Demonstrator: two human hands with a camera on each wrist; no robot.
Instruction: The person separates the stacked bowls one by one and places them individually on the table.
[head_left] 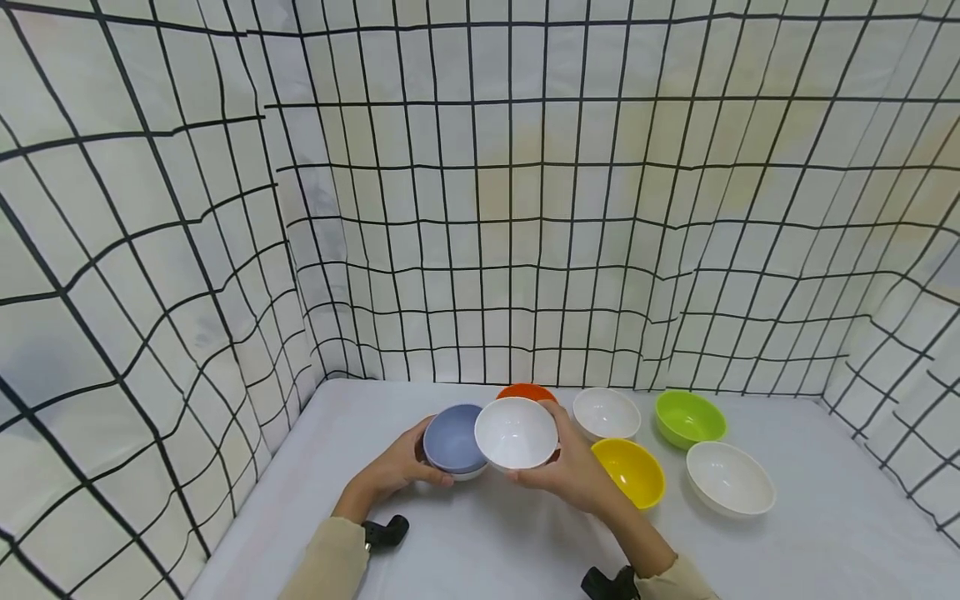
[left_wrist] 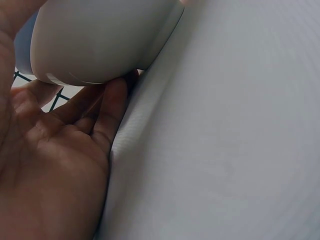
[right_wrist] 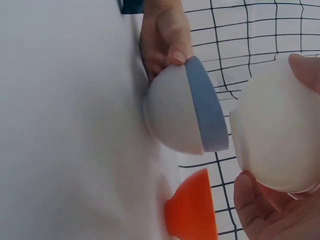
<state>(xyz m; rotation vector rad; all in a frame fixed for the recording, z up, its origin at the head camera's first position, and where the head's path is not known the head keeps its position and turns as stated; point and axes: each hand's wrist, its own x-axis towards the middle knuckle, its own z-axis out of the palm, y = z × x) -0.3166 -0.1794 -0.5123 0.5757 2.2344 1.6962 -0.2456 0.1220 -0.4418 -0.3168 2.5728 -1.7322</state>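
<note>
A blue bowl sits nested in a white bowl, whose base appears to rest on the table. My left hand grips this pair from the left side, its thumb near and its fingers round the far side. In the left wrist view, fingers touch the outer white bowl's wall. Held up beside the pair, another white bowl tips slightly towards me in my right hand. The right wrist view shows its underside between thumb and fingers. An orange bowl stands behind it, partly hidden.
To the right stand a white bowl, a green bowl, a yellow bowl and a wider white bowl. A black grid net over white sheeting bounds the white-covered table at the back and sides.
</note>
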